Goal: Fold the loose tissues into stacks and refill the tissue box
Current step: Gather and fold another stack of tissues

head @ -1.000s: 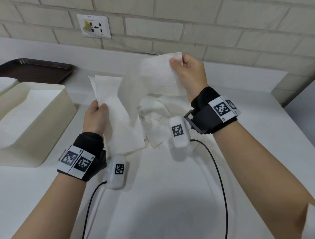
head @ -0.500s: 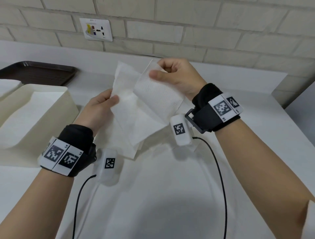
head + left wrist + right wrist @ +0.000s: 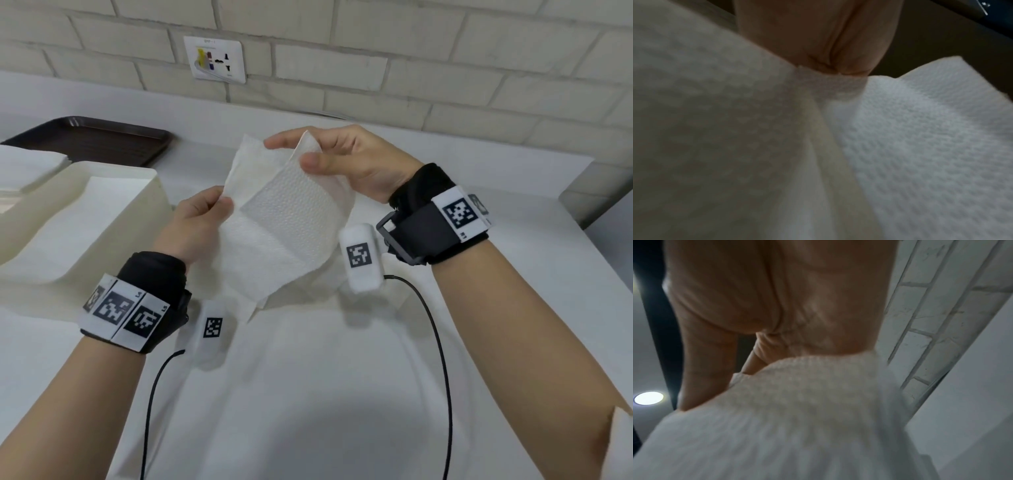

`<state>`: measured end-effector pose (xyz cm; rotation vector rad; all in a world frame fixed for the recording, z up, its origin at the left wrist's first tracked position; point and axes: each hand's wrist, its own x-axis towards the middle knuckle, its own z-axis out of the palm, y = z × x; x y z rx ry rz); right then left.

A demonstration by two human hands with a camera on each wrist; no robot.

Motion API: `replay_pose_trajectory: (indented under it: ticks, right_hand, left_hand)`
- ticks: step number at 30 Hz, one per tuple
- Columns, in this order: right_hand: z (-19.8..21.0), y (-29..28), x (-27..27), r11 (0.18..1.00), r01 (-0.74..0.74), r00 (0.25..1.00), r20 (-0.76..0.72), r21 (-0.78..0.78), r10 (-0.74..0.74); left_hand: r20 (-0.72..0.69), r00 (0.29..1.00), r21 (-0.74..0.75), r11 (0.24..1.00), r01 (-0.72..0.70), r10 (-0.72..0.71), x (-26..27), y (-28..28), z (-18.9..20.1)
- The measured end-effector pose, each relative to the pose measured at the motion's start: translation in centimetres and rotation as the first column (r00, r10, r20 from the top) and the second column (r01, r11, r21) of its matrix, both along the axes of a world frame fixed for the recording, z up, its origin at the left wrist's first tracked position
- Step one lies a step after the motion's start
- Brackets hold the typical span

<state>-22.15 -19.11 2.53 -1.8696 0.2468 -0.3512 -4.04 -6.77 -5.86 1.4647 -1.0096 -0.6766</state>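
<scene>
A white embossed tissue [image 3: 284,222] hangs in the air above the counter, folded over on itself. My left hand [image 3: 202,219] pinches its left edge. My right hand [image 3: 335,161] pinches its top right corner between thumb and fingers. The left wrist view shows the tissue [image 3: 900,146] close up under my fingers [image 3: 838,40]. In the right wrist view the tissue [image 3: 797,418] drapes from my fingers [image 3: 777,296]. The cream tissue box [image 3: 137,192] stands open at the left with tissue inside. More loose tissue [image 3: 260,305] lies on the counter under the held one.
A dark brown tray [image 3: 89,140] sits at the back left by the wall. A white stack [image 3: 27,168] lies left of the box. A wall socket [image 3: 215,58] is on the brick wall. Black cables [image 3: 442,359] trail from both wrists across the white counter [image 3: 308,394].
My hands have drawn together and the tissue, spread wide a second ago, is now folded over. My right hand has come down and left; my left hand has risen toward it.
</scene>
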Motion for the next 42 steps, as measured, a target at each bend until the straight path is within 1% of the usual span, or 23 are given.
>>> replay_pose_trajectory:
  ticks: [2, 4, 6, 8, 11, 13, 16, 19, 21, 23, 24, 26, 27, 28, 29, 30, 31, 32, 35, 37, 39, 41, 42]
  right_hand:
    - [0.1, 0.5, 0.4, 0.999, -0.026, 0.999, -0.042, -0.02, 0.026]
    - [0.0, 0.8, 1.0, 0.993, 0.038, 0.997, -0.061, -0.108, -0.045]
    - [-0.2, 0.8, 1.5, 0.964, 0.154, 0.982, -0.073, -0.216, -0.174]
    - [-0.4, 0.9, 2.0, 0.929, 0.217, 0.966, -0.067, -0.3, -0.248]
    - [-0.5, 1.6, 2.9, 0.94, 0.197, 0.972, -0.067, -0.279, -0.224]
    - [-0.8, 1.8, 3.7, 0.929, 0.213, 0.97, -0.048, -0.304, -0.238]
    - [-1.2, 2.1, 5.0, 0.878, 0.306, 0.947, 0.018, -0.367, -0.322]
    - [-1.5, 2.6, 6.4, 0.847, 0.361, 0.928, 0.063, -0.391, -0.366]
    - [-1.6, 3.1, 7.1, 0.838, 0.369, 0.923, 0.058, -0.403, -0.379]
    - [-1.8, 3.7, 7.5, 0.838, 0.4, 0.911, 0.064, -0.372, -0.407]
    - [-1.9, 3.9, 7.6, 0.828, 0.445, 0.892, 0.08, -0.341, -0.446]
    - [-2.5, 4.2, 7.5, 0.753, 0.596, 0.8, 0.122, -0.281, -0.588]
    - [-2.9, 4.5, 7.4, 0.717, 0.661, 0.748, 0.111, -0.223, -0.655]
    - [-3.4, 4.9, 7.3, 0.705, 0.693, 0.718, 0.05, -0.149, -0.695]
    - [-3.9, 5.4, 7.3, 0.722, 0.689, 0.72, -0.047, -0.069, -0.692]
    - [-4.5, 5.9, 7.4, 0.755, 0.656, 0.747, -0.149, 0.004, -0.648]
    - [-5.1, 6.5, 7.5, 0.783, 0.619, 0.774, -0.216, 0.06, -0.595]
    - [-5.7, 6.9, 7.8, 0.796, 0.601, 0.787, -0.23, 0.077, -0.572]
    - [-6.8, 7.6, 8.9, 0.777, 0.63, 0.764, -0.176, -0.007, -0.621]
    - [-7.3, 7.9, 9.4, 0.786, 0.616, 0.765, -0.203, -0.049, -0.612]
    - [-7.7, 8.0, 9.7, 0.826, 0.56, 0.786, -0.272, -0.07, -0.556]
    - [-7.9, 8.2, 10.1, 0.848, 0.522, 0.797, -0.304, -0.089, -0.522]
    - [-7.9, 8.2, 10.3, 0.838, 0.537, 0.795, -0.274, -0.099, -0.541]
  left_hand:
    - [0.067, 0.998, 0.004, 1.0, -0.008, 0.007, 0.2, 0.2, 0.0]
    - [0.085, 0.995, 0.005, 0.999, 0.045, -0.046, 0.0, 0.4, 0.2]
    - [0.042, 0.989, -0.022, 0.99, 0.14, -0.139, -0.5, 0.9, 0.7]
    - [-0.034, 0.98, -0.049, 0.98, 0.194, -0.196, -0.6, 1.4, 0.9]
    - [-0.107, 0.968, -0.056, 0.973, 0.222, -0.227, -0.7, 2.0, 0.8]
    - [-0.133, 0.97, -0.044, 0.979, 0.198, -0.202, -0.6, 2.3, 0.5]
    - [-0.211, 0.968, -0.04, 0.991, 0.129, -0.134, -0.7, 2.7, 0.5]
    - [-0.133, 0.991, 0.045, 0.999, 0.02, -0.014, -0.9, 3.3, 0.6]
    - [-0.112, 0.993, 0.021, 0.999, 0.045, -0.042, -0.9, 3.7, 0.5]
    - [-0.083, 0.991, 0.037, 0.993, 0.111, -0.108, -0.7, 3.9, 0.5]
    - [-0.091, 0.99, 0.032, 0.994, 0.107, -0.103, -0.6, 3.9, 0.5]
    - [-0.14, 0.99, -0.002, 0.999, 0.035, -0.035, 0.1, 3.8, 0.8]
    - [-0.167, 0.986, -0.019, 1.0, -0.002, -0.001, 0.4, 3.8, 1.1]
    - [-0.191, 0.981, -0.033, 0.999, -0.026, 0.019, 0.8, 3.7, 1.3]
    - [-0.216, 0.976, -0.039, 0.999, -0.037, 0.028, 1.1, 3.6, 1.6]
    - [-0.239, 0.97, -0.037, 0.998, -0.044, 0.034, 1.5, 3.5, 1.6]
    - [-0.258, 0.965, -0.032, 0.998, -0.048, 0.039, 1.9, 3.3, 1.5]
    - [-0.258, 0.965, -0.02, 0.998, -0.051, 0.044, 2.3, 3.1, 1.3]
    - [-0.134, 0.988, 0.112, 0.992, -0.056, 0.071, 3.4, 2.5, -0.1]
    - [-0.028, 0.999, 0.274, 0.961, -0.032, 0.042, 4.2, 2.2, -1.3]
    - [0.046, 0.999, 0.403, 0.915, -0.002, -0.018, 4.4, 2.2, -1.5]
    - [0.124, 0.992, 0.447, 0.893, -0.048, -0.009, 4.2, 2.3, -1.2]
    - [0.204, 0.979, 0.439, 0.893, -0.102, 0.012, 4.1, 2.1, -1.1]
